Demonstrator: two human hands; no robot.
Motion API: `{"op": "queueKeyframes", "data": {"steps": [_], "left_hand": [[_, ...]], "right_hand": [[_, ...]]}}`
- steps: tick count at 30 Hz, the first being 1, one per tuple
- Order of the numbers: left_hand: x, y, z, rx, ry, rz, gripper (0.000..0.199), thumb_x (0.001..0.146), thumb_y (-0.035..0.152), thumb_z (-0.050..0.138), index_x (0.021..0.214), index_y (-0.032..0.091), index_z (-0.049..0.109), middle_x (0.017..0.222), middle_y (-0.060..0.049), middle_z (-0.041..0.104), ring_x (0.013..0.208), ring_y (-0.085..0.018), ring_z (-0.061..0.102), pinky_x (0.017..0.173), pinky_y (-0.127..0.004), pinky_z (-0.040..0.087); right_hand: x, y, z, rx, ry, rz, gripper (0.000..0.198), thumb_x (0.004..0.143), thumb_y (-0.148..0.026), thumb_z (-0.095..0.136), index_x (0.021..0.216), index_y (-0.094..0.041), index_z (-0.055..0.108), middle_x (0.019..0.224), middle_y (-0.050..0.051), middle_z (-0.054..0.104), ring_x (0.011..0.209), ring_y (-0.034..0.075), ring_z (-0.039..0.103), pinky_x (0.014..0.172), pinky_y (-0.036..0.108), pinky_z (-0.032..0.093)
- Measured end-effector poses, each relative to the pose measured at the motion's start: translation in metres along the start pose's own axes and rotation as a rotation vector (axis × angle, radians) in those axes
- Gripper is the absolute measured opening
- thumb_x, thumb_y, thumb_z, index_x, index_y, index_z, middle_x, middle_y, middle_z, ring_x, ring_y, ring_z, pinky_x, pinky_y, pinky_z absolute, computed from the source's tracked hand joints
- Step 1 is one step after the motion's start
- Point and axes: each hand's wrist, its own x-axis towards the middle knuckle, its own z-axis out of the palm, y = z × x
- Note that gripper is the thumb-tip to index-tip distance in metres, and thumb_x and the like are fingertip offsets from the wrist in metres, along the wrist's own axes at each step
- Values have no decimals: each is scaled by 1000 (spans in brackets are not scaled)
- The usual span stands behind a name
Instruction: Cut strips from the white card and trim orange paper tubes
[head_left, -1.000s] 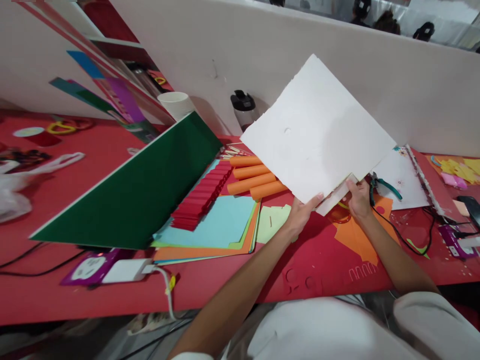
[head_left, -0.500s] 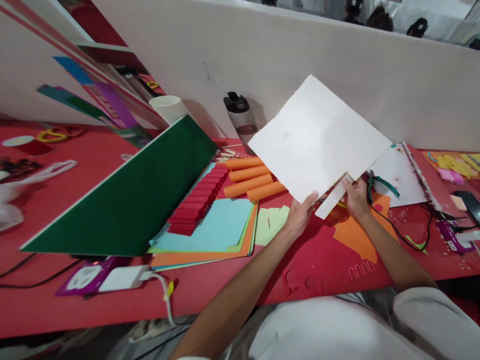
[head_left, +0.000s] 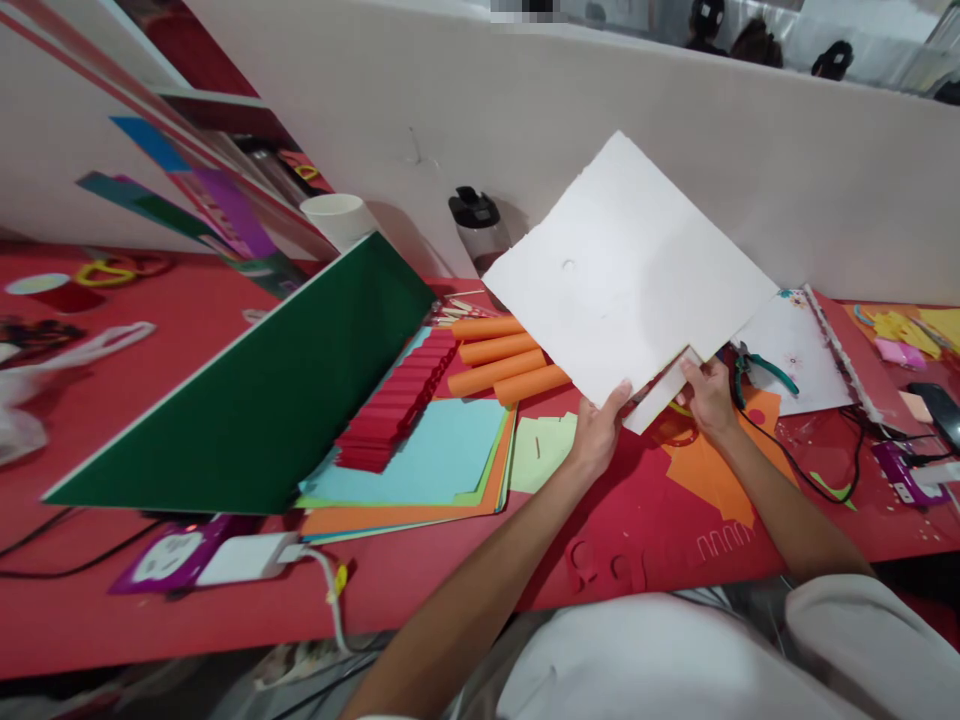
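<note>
A large white board (head_left: 634, 260) with rough edges is raised above the red table, tilted up toward the pale wall. My left hand (head_left: 598, 432) is closed on its lower corner, thumb on the near face. At the lower right edge, a narrow strip (head_left: 656, 400) stands partly apart from the board, with a gap between them. My right hand (head_left: 709, 392) pinches this strip close to where it meets the board. Beneath the hands lie orange paper pieces (head_left: 720, 465) and a red sheet with cut shapes (head_left: 622, 545). Green-handled pliers (head_left: 769, 370) rest just right of my right hand.
A dark green board (head_left: 262, 400) leans at the left. Beside it are folded red paper (head_left: 397, 405), stacked coloured sheets (head_left: 427, 460) and orange rolls (head_left: 499, 370). A bottle (head_left: 478, 225) stands by the wall. A purple power strip (head_left: 176, 555) and cables lie near the front edge.
The white board has shifted slightly up and left, with its top tilted a little higher. The strip and my right hand have moved slightly left with it; both hands keep their grip.
</note>
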Motion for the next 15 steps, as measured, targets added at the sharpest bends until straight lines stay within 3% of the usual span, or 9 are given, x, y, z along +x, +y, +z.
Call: {"op": "queueKeyframes", "data": {"steps": [6, 11, 15], "left_hand": [[3, 5, -2, -23, -28, 7, 55, 63, 54, 98, 102, 20, 77, 102, -7, 82, 94, -26, 78, 96, -42, 60], [5, 14, -3, -9, -17, 30, 60, 64, 52, 98, 112, 24, 77, 107, -6, 82, 104, -26, 77, 96, -39, 58], [4, 22, -1, 12, 4, 72, 67, 61, 53, 99, 118, 26, 76, 106, -6, 83, 110, -28, 75, 99, -41, 57]], "right_hand": [[3, -7, -8, -85, 13, -39, 29, 86, -47, 81, 85, -23, 65, 63, -4, 58, 44, 10, 47, 36, 23, 38], [6, -15, -8, -96, 43, -104, 24, 82, -37, 81, 91, -25, 63, 70, -3, 65, 61, 16, 60, 54, 27, 52], [6, -20, -6, -108, 42, -129, 19, 81, -30, 75, 94, -25, 63, 70, -3, 66, 63, 16, 61, 60, 28, 51]]}}
